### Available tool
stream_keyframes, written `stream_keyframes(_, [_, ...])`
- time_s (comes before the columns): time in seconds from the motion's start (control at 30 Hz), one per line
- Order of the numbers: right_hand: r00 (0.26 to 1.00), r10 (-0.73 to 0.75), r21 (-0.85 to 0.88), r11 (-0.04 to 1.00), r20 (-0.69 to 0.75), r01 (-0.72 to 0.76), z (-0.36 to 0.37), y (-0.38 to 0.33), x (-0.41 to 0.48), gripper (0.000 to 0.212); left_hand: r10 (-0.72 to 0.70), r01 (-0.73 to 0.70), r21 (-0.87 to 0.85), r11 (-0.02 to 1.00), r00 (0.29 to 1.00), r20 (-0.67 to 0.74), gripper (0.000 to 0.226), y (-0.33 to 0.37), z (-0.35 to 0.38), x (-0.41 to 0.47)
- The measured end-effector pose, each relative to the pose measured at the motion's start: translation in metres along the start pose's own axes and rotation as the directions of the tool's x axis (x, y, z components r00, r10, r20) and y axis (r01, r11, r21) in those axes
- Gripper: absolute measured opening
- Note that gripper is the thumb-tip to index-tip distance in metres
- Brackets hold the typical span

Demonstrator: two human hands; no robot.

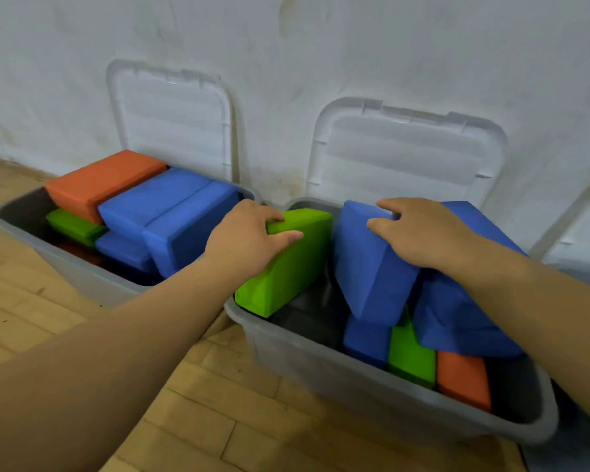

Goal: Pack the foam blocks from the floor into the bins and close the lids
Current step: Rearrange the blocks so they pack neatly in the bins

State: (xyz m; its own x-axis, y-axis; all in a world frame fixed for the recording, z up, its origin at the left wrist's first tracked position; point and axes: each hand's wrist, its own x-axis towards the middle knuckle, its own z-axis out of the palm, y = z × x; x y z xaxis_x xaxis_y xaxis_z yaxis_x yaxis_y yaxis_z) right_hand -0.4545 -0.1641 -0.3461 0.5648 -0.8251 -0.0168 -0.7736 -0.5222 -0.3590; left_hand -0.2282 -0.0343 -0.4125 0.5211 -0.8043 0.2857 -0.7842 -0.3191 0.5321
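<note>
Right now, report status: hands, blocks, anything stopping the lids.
Left hand grips green block, tilted over rim of right bin. Right hand grips blue block, tilted inside. Both lids open; those blocks stand above the rim.

The wall (338, 39) at the back is white, w/ rough uneven plaster and some yellowish stains, esp. low down where it meets the floor. The floor (218, 396) is light wood parquet in short planks, approx. honey colour, a bit scratched. Light is soft and even.
</note>
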Motion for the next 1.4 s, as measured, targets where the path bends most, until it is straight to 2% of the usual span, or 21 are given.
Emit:
stream_keyframes(0.13, [0.998, -0.019, -0.041, 0.999, 0.052, 0.021, 0.003, 0.000, -0.003, 0.058, -0.050, 0.053, -0.022, 0.998, 0.989, 0.138, 0.055, 0.005, 0.007, 0.010])
stream_keyframes(0.27, [0.996, -0.028, -0.068, 0.997, 0.089, 0.034, 0.006, -0.005, -0.010, 0.062, -0.017, 0.042, -0.100, 0.994, 0.971, 0.237, 0.049, 0.001, 0.008, 0.008])
stream_keyframes(0.33, [0.994, -0.028, -0.096, 0.995, 0.110, 0.039, 0.008, -0.009, -0.015, 0.051, -0.006, 0.052, -0.149, 0.988, 0.957, 0.291, 0.046, -0.004, 0.008, 0.006])
stream_keyframes(0.4, [0.992, -0.046, -0.103, 0.993, 0.116, 0.058, 0.012, -0.011, -0.016, 0.031, -0.019, 0.100, -0.209, 0.973, 0.933, 0.359, 0.048, -0.009, 0.008, 0.006])
stream_keyframes(0.47, [0.989, -0.046, -0.085, 0.995, 0.140, 0.058, 0.014, -0.011, -0.017, 0.027, -0.029, 0.134, -0.221, 0.966, 0.906, 0.422, 0.053, -0.011, 0.006, 0.006])
stream_keyframes(0.5, [0.987, -0.056, -0.071, 0.995, 0.152, 0.068, 0.015, -0.010, -0.017, 0.035, -0.026, 0.131, -0.209, 0.969, 0.897, 0.441, 0.055, -0.013, 0.005, 0.007])
stream_keyframes(0.53, [0.986, -0.074, -0.060, 0.995, 0.151, 0.084, 0.016, -0.010, -0.017, 0.052, -0.020, 0.123, -0.201, 0.972, 0.893, 0.450, 0.057, -0.013, 0.002, 0.006])
stream_keyframes(0.6, [0.990, -0.107, -0.017, 0.994, 0.087, 0.109, 0.017, -0.009, -0.018, 0.071, -0.012, 0.112, -0.204, 0.973, 0.899, 0.438, 0.061, -0.016, 0.000, 0.004])
stream_keyframes(0.67, [0.989, -0.145, 0.060, 0.988, 0.003, 0.144, 0.019, -0.008, -0.018, 0.071, -0.028, 0.119, -0.221, 0.968, 0.926, 0.376, 0.064, -0.020, 0.001, 0.001])
stream_keyframes(0.73, [0.986, -0.156, 0.124, 0.979, -0.066, 0.163, 0.021, -0.009, -0.016, 0.071, -0.066, 0.133, -0.255, 0.958, 0.964, 0.257, 0.064, -0.022, 0.003, -0.001])
stream_keyframes(0.83, [0.979, -0.166, 0.140, 0.973, -0.114, 0.182, 0.022, -0.012, -0.009, 0.068, -0.137, 0.163, -0.322, 0.933, 0.985, 0.104, 0.067, -0.023, 0.000, 0.003])
stream_keyframes(0.9, [0.983, -0.169, 0.152, 0.972, -0.065, 0.177, 0.026, -0.014, 0.000, 0.067, -0.139, 0.162, -0.306, 0.938, 0.986, 0.096, 0.066, -0.024, -0.002, 0.005])
stream_keyframes(1.0, [0.983, -0.142, 0.121, 0.984, 0.115, 0.128, 0.044, -0.015, 0.014, 0.066, -0.142, 0.187, -0.253, 0.949, 0.972, 0.185, 0.060, -0.025, 0.004, 0.003])
stream_keyframes(1.1, [0.960, -0.046, 0.037, 0.999, 0.278, 0.037, 0.062, -0.014, 0.023, 0.058, -0.154, 0.217, -0.220, 0.951, 0.950, 0.271, 0.062, -0.023, 0.018, 0.003])
stream_keyframes(1.2, [0.945, 0.007, -0.012, 1.000, 0.326, -0.003, 0.081, -0.008, 0.028, 0.055, -0.151, 0.230, -0.192, 0.954, 0.923, 0.353, 0.064, -0.018, 0.037, 0.003])
stream_keyframes(1.3, [0.930, 0.030, -0.011, 1.000, 0.367, -0.028, 0.099, -0.002, 0.028, 0.059, -0.117, 0.181, -0.121, 0.976, 0.905, 0.410, 0.063, -0.014, 0.060, 0.001])
stream_keyframes(1.4, [0.922, 0.059, -0.001, 0.998, 0.382, -0.063, 0.118, 0.007, 0.026, 0.062, -0.110, 0.178, -0.087, 0.980, 0.854, 0.509, 0.061, -0.016, 0.075, 0.003])
